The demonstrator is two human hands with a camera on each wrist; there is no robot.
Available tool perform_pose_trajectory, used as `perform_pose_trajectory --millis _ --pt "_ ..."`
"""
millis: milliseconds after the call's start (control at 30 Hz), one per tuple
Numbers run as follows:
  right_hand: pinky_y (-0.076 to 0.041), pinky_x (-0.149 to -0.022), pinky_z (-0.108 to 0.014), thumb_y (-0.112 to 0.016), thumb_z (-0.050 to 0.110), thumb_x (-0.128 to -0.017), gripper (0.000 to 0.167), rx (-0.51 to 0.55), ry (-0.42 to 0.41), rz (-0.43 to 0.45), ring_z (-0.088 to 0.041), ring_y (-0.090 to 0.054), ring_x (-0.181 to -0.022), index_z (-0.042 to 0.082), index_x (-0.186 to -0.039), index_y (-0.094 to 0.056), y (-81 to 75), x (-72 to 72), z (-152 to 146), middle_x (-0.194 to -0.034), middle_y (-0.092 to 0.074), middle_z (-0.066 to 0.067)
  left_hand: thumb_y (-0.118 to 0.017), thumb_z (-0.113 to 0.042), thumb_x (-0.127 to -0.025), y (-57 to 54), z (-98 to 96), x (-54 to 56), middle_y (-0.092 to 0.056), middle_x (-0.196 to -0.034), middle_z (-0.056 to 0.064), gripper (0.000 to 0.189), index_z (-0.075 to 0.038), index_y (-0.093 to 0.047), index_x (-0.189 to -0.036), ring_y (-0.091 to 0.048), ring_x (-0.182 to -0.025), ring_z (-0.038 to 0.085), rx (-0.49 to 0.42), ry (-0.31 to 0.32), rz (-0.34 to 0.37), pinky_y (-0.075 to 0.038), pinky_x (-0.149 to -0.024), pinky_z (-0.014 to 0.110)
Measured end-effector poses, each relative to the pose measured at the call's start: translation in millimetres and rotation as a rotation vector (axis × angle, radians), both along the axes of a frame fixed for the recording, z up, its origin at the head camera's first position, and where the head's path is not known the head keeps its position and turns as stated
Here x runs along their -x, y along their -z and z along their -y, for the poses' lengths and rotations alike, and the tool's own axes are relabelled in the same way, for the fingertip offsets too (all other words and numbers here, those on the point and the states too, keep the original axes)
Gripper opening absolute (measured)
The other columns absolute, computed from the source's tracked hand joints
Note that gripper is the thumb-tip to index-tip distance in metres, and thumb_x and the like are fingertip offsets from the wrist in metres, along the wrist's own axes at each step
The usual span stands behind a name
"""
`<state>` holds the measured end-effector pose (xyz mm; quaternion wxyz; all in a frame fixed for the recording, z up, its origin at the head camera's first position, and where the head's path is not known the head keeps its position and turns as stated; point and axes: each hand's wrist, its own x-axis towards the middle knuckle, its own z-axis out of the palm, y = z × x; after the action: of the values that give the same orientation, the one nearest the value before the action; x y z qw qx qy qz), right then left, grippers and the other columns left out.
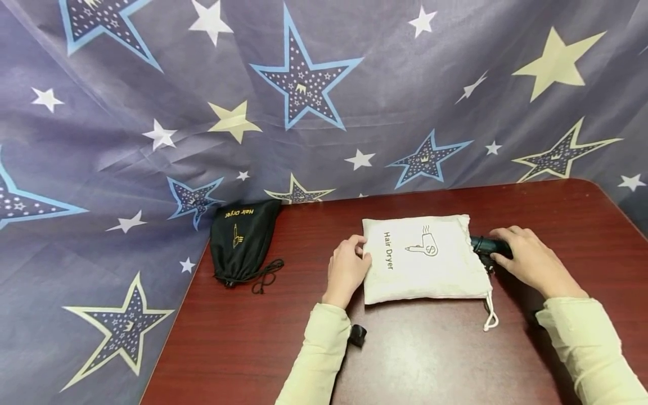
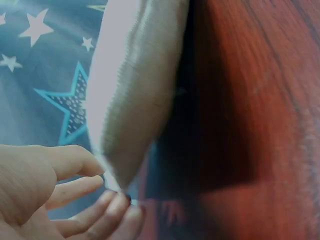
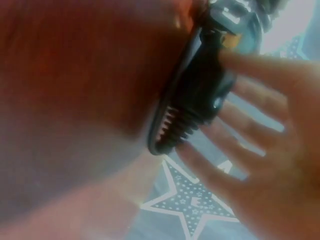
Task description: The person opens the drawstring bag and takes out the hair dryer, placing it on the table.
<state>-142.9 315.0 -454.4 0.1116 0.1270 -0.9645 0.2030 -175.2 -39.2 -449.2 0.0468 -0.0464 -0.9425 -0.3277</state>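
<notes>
A white drawstring bag (image 1: 405, 281), printed "Hair Dryer" with a dryer drawing, lies flat and bulging on the table. At its left edge my left hand (image 1: 348, 267) pinches the cloth; in the left wrist view the thumb and fingertips meet the bag's lower corner (image 2: 122, 172). From the bag's mouth on the right pokes the dark handle of a hair dryer (image 1: 488, 246). My right hand (image 1: 529, 260) grips this handle, thumb on one side and fingers on the other. The right wrist view shows the handle's ribbed end (image 3: 177, 127). The dryer's remainder is hidden inside the bag.
A black drawstring bag (image 1: 243, 242), also printed "Hair Dryer", lies at the table's back left, its cord (image 1: 265, 275) loose. The white bag's drawstring (image 1: 490, 315) hangs toward the front. A starry cloth (image 1: 314, 152) hangs behind the reddish-brown table (image 1: 243, 349).
</notes>
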Motion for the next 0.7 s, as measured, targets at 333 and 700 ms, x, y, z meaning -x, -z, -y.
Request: perform_pose_trajectory --millis 333,700 --pt "-0.046 -0.082 -0.065 -0.078 0.011 -0.079 0.050 -0.013 -0.033 0.032 -0.047 -0.051 -0.109 0.000 -0.124 -0.060 -7.6 6.5 18 -0.115 -0.061 -0.024 -0.067 -0.033 -0.093 1.1 -17.3 -5.2 -0.058 -0.137 0.007 0.043 -0.019 -0.064 -0.134 -0.051 -0.128 0.025 0.141 0.280 -0.149 -0.045 -0.104 0.040" --pt "-0.044 -0.088 -0.066 -0.074 0.011 -0.085 0.050 -0.028 -0.045 0.135 -0.050 -0.051 -0.114 -0.003 -0.130 -0.058 -4.9 9.5 28 -0.124 -0.058 -0.027 -0.057 -0.036 -0.100 13.7 -29.3 -8.9 -0.050 -0.149 0.008 0.046 -0.020 -0.055 -0.143 -0.044 -0.139 0.024 0.297 0.343 -0.066 -0.046 -0.105 0.042"
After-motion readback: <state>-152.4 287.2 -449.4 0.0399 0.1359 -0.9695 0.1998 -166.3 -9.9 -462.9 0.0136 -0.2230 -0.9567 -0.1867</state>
